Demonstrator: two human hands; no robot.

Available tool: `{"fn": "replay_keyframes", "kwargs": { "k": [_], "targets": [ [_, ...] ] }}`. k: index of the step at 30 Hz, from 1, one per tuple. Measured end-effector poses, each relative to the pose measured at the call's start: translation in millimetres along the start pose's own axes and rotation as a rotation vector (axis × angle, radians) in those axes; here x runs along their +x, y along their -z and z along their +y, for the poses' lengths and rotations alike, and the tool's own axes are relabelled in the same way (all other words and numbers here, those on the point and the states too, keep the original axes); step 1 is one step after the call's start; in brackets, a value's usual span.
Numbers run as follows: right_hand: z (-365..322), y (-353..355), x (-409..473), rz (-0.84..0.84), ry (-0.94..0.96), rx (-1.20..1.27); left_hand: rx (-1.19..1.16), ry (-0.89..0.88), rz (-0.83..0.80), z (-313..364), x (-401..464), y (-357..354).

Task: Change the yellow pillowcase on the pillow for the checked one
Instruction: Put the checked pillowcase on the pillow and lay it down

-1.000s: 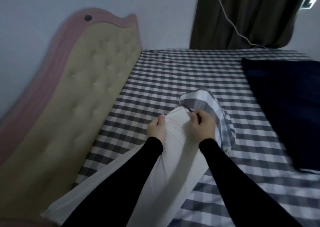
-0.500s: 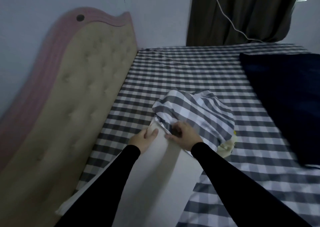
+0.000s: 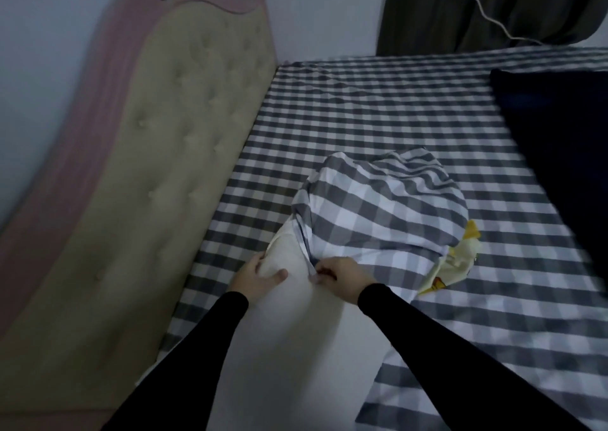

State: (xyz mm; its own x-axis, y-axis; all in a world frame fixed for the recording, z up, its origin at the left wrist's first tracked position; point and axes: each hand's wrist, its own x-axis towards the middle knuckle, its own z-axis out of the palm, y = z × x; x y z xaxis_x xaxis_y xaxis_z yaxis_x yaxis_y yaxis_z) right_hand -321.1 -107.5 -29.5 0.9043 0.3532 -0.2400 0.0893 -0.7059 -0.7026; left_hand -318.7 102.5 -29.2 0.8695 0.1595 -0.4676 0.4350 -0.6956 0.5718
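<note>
A bare white pillow [image 3: 289, 338] lies lengthwise on the bed, running from the near edge toward the middle. The grey-and-white checked pillowcase [image 3: 385, 210] covers the pillow's far end and is bunched there. My right hand [image 3: 339, 276] pinches the pillowcase's open edge at the pillow's top. My left hand [image 3: 260, 274] grips the pillow's left side just below that edge. The yellow pillowcase [image 3: 455, 263] lies crumpled on the sheet to the right, partly under the checked one.
The bed carries a checked sheet [image 3: 378, 108]. A padded beige headboard with pink trim [image 3: 148, 174] rises on the left. A dark blue blanket [image 3: 559, 154] lies at the right. A dark curtain [image 3: 477, 6] with a white cable hangs behind.
The checked pillowcase has come down over the pillow's far end. Both hands have slid toward me along the pillow, and the yellow pillowcase has come into view on the right.
</note>
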Motion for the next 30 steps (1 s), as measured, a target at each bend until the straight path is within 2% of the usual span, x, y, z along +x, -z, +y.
{"fn": "replay_keyframes", "kwargs": {
  "k": [3,7,10,14,17,21,24,26,30],
  "targets": [
    [16,15,8,0.14,-0.054,0.085,0.048,0.01,0.02,7,13,-1],
    [71,24,4,0.471,-0.425,0.312,0.073,0.088,0.037,2,48,-16],
    [124,23,-7,0.471,-0.681,0.293,0.141,0.102,0.094,-3,65,-29],
    [162,18,-14,0.488,-0.863,0.506,0.226,0.073,0.14,-1,85,-40],
    [177,13,-4,0.499,-0.895,0.6,0.281,-0.004,0.144,12,107,-40],
    [191,9,18,0.637,-0.942,0.72,0.266,-0.139,0.145,38,136,-51],
    [205,2,31,0.627,-0.943,0.854,0.255,-0.194,0.163,55,148,-62],
    [223,-7,38,0.698,-0.935,0.98,0.23,-0.189,0.17,60,158,-63],
    [188,6,49,0.825,-0.843,1.018,0.204,-0.075,0.076,57,179,-56]
  ]
}}
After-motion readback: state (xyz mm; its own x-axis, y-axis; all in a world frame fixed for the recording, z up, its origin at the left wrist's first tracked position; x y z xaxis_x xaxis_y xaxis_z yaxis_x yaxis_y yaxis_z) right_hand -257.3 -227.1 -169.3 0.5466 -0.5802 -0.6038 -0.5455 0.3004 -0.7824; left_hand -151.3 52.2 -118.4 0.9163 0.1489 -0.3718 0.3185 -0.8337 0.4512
